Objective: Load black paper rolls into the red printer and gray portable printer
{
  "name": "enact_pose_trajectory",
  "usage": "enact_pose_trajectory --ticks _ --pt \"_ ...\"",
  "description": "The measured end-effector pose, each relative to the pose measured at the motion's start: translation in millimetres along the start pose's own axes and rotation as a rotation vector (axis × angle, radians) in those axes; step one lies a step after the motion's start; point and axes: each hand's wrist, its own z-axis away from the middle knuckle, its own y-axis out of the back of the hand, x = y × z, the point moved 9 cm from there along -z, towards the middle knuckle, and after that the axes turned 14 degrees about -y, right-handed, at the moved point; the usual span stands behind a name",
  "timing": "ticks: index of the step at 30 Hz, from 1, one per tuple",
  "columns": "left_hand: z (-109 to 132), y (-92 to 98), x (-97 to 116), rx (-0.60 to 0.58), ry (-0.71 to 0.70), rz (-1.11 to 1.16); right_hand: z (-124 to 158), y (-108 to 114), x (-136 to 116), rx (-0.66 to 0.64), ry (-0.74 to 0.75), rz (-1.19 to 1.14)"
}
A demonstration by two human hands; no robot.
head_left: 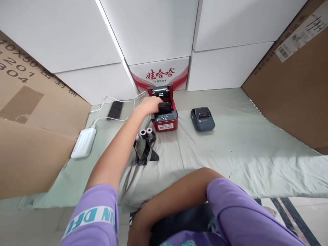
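A red and black label printer (pixel 166 124) stands on the cloth with its lid (pixel 161 91) raised. My left hand (pixel 153 104) reaches into its open top from the left, closed on a black roll (pixel 164 108); the far fingertips are hidden. Just in front of the printer, several black rolls (pixel 147 135) stand together, with loose strips of black film (pixel 145 155) trailing from them. My right arm lies across my lap, and my right hand (pixel 139 227) hangs low at the bottom edge, its fingers out of sight.
A dark portable printer (pixel 203 119) sits to the right. On the left, a white power bank (pixel 84 142) and a black phone (pixel 115 110) lie among a white cable (pixel 110 118). Cardboard boxes (pixel 294 89) flank both sides; white boxes (pixel 159 30) form the back.
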Motion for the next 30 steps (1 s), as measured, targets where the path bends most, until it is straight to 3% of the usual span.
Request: enact_pose_trajectory --ticks 1,3,5,8,11,15,19,23,26,30 --pt "-4.0 -1.5 5.9 -0.048 -0.018 -0.062 -2.3 -14.8 1.8 -0.238 0.030 -0.014" --pt "-7.6 -3.2 17.8 -0.103 -0.072 -0.178 -10.9 -16.5 15.3 -0.394 -0.055 -0.026" --pt "-7.5 -1.3 26.9 -0.093 -0.109 -0.267 -20.2 -12.2 25.8 -0.405 -0.150 -0.079" --pt "-5.9 -1.5 26.7 -0.123 -0.033 -0.338 -24.9 -15.7 29.6 -0.390 -0.203 -0.150" --pt "-6.4 -5.5 24.0 -0.200 0.063 -0.357 -20.9 -17.9 27.9 -0.353 -0.222 -0.122" --pt "-10.5 -7.4 26.8 -0.194 0.080 -0.321 -10.1 -11.7 21.5 -0.341 -0.241 -0.034" --pt "-10.3 -14.8 16.1 -0.230 0.133 -0.287 -3.3 -5.2 15.7 -0.322 -0.263 -0.007" --pt "-9.0 -11.7 6.6 -0.113 0.078 -0.155 -1.2 -7.2 13.9 -0.316 -0.279 0.019" --pt "3.3 -3.0 4.2 0.027 0.000 0.163 -0.5 -8.2 14.4 -0.306 -0.307 0.062" --pt "54.4 32.3 -2.8 0.383 0.031 0.611 2.6 -9.0 13.7 -0.317 -0.346 0.131"
